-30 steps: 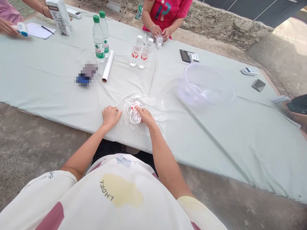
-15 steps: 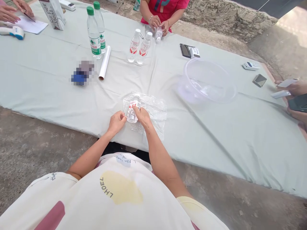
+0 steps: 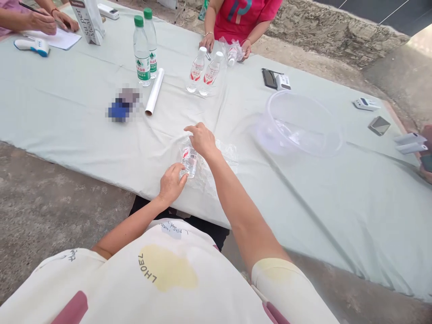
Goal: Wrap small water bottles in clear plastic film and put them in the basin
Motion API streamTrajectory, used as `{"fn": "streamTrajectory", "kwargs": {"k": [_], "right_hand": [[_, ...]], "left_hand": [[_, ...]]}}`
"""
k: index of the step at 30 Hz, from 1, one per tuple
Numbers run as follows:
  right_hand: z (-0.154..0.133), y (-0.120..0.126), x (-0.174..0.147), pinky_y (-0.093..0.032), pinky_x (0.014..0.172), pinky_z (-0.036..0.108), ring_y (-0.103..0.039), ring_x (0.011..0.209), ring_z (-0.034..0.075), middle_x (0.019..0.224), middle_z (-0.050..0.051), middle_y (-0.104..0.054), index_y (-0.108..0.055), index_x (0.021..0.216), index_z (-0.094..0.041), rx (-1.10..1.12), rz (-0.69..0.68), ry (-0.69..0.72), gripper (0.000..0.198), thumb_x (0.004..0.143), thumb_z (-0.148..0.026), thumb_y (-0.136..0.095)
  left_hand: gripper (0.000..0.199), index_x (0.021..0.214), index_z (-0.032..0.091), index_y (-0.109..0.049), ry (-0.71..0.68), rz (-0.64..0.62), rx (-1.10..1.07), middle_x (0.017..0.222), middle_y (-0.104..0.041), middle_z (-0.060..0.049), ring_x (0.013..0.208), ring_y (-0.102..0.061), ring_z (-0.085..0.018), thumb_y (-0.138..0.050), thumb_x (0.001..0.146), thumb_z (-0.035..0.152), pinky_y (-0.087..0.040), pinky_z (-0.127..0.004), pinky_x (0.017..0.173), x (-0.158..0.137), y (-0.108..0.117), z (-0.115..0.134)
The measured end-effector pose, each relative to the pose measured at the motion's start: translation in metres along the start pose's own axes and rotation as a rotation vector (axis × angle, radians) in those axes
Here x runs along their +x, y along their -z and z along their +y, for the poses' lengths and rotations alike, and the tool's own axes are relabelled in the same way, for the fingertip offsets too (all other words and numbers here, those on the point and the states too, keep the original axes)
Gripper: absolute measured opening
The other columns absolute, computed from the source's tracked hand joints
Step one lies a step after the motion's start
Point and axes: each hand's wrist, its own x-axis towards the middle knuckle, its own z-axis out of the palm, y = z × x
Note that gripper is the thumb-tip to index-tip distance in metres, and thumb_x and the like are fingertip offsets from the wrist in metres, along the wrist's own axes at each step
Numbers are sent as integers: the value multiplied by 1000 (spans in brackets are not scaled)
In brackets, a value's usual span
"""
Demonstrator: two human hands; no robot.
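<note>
A small clear water bottle with a red and white label lies on a sheet of clear plastic film on the table in front of me. My left hand is at the bottle's base, with thumb and fingers closed about it. Over the cap end is my right hand, its forefinger stretched out to the left and nothing plainly held. This hand hides the bottle's cap. The film is crumpled under and to the right of the bottle.
Two small water bottles, two green-capped bottles and a film roll stand or lie beyond. Right is a translucent basin. Across the table, a person in red handles a film-wrapped bottle. Another person's hand writes.
My right hand has left the bottle's side and moved up to its cap end. My left hand has moved onto the base. The person opposite now has film around their bottle.
</note>
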Motion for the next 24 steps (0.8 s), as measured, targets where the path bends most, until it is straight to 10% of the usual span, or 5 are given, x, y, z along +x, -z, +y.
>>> {"fn": "streamTrajectory", "kwargs": {"k": [7, 15, 24], "right_hand": [[-5, -13, 46, -42, 76, 32, -58, 91, 22, 104, 11, -65, -75, 97, -21, -187, -127, 113, 32, 85, -6, -49], [57, -1, 7, -43, 78, 30, -59, 83, 19, 95, 9, -69, -73, 93, -17, 108, 38, 83, 31, 84, -10, -45], [107, 0, -20, -41, 83, 31, -58, 98, 23, 99, 9, -70, -74, 89, -19, 95, -67, 48, 36, 93, -21, -38]], "left_hand": [[15, 104, 21, -60, -77, 44, 41, 120, -66, -8, 108, -63, -21, -53, 92, 16, -51, -34, 94, -4, -3, -1], [24, 88, 21, -63, -370, -17, 344, 112, -65, -9, 100, -60, -21, -42, 95, 12, -53, -34, 86, 7, -25, 19], [27, 81, 14, -65, -562, -273, 676, 77, -62, -11, 86, -58, -27, -45, 85, -4, -40, -36, 65, 18, -70, 75]]}}
